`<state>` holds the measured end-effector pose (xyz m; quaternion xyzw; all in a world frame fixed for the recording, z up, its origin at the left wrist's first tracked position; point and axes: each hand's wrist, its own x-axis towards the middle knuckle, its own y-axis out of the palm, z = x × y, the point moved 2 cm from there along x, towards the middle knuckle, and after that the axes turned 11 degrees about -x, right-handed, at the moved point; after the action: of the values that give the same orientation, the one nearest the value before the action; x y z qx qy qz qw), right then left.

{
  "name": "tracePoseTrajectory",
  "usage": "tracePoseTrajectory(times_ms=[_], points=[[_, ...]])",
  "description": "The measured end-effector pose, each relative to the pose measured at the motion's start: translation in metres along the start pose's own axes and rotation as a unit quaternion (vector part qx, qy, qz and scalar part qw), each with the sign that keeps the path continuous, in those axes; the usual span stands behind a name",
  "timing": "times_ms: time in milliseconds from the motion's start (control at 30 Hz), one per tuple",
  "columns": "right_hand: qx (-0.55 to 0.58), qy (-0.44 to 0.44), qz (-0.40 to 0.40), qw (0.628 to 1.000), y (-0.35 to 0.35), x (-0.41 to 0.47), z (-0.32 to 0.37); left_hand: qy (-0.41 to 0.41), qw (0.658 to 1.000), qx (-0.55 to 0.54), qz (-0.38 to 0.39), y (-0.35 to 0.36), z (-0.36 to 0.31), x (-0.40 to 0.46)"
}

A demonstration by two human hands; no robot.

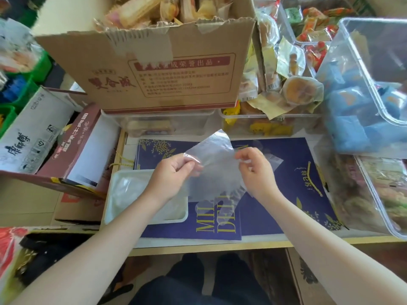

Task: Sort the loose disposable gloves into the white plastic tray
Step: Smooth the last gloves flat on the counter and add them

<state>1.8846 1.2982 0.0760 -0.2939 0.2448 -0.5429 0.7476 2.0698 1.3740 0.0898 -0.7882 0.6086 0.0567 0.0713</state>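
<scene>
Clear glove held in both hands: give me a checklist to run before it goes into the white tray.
1. Left hand pinching the clear glove: ok.
2. Right hand pinching the opposite edge: ok.
3. Glove lifted off the blue bag: ok.
4. White tray within reach, under the left forearm: ok.
5. Room left in the tray: cannot tell, clear contents are hard to read.
6. Single glove, not two stuck together: cannot tell.

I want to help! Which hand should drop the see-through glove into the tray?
Probably the left hand: it pinches the clear thin plastic glove right above the white rectangular plastic tray; the right hand is farther away.
</scene>
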Motion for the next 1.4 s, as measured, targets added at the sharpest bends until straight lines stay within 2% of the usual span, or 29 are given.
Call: tracePoseTrajectory(times_ms=[67, 133, 167, 233, 300, 433, 533, 600, 667, 800, 867, 933, 1067, 1167, 1233, 1267, 1333, 1400], points=[[-0.145, 0.047, -0.019, 0.988, 0.006, 0.005, -0.039, -0.009, 1.000, -0.015, -0.008, -0.006, 0.002, 0.000], [-0.192, 0.156, -0.024, 0.968, 0.007, 0.007, -0.073, -0.004, 1.000, -0.010, -0.010, -0.012, 0.003, 0.003], [-0.172, 0.223, -0.019, 0.959, 0.006, 0.007, -0.085, 0.000, 1.000, -0.004, -0.014, -0.015, 0.004, 0.006], [-0.055, 0.322, 0.004, 0.945, 0.007, 0.007, -0.099, 0.005, 1.000, -0.001, -0.024, -0.017, 0.004, 0.011], [0.082, 0.342, 0.024, 0.936, 0.010, 0.007, -0.102, 0.004, 0.999, 0.000, -0.033, -0.017, 0.004, 0.015], [0.111, 0.267, -0.015, 0.957, 0.002, 0.009, -0.087, 0.009, 0.999, 0.009, -0.049, -0.021, 0.004, 0.021], [0.118, 0.182, 0.000, 0.976, -0.019, 0.009, -0.060, 0.025, 0.997, 0.033, -0.064, -0.026, 0.001, 0.027], [0.063, 0.090, 0.014, 0.994, -0.036, 0.007, -0.039, 0.034, 0.996, 0.046, -0.070, -0.028, -0.002, 0.032], [-0.021, 0.005, -0.009, 1.000, -0.052, 0.006, -0.022, 0.043, 0.995, 0.059, -0.070, -0.027, -0.005, 0.037], [-0.141, -0.137, -0.122, 0.973, -0.078, 0.006, 0.007, 0.057, 0.995, 0.059, -0.048, -0.018, -0.014, 0.044], [-0.182, -0.155, -0.185, 0.953, -0.086, 0.010, 0.016, 0.060, 0.996, 0.051, -0.038, -0.014, -0.019, 0.046], [-0.227, -0.170, -0.214, 0.935, -0.091, 0.013, 0.024, 0.068, 0.996, 0.046, -0.033, -0.012, -0.024, 0.048], [-0.293, -0.235, -0.201, 0.905, -0.095, 0.018, 0.040, 0.067, 0.998, 0.005, -0.019, -0.010, -0.030, 0.051], [-0.230, -0.276, -0.135, 0.924, -0.100, 0.014, 0.059, 0.062, 0.998, -0.016, -0.024, -0.013, -0.035, 0.052], [-0.139, -0.249, -0.075, 0.955, -0.102, 0.010, 0.071, 0.061, 0.997, -0.022, -0.028, -0.014, -0.040, 0.051], [-0.129, -0.222, -0.068, 0.964, -0.102, 0.009, 0.076, 0.063, 0.997, -0.024, -0.028, -0.015, -0.042, 0.050], [-0.179, -0.141, -0.094, 0.969, -0.100, 0.011, 0.077, 0.070, 0.996, -0.038, -0.028, -0.015, -0.046, 0.048], [-0.251, -0.030, -0.129, 0.959, -0.103, 0.015, 0.073, 0.074, 0.996, -0.050, -0.032, -0.017, -0.048, 0.045]])
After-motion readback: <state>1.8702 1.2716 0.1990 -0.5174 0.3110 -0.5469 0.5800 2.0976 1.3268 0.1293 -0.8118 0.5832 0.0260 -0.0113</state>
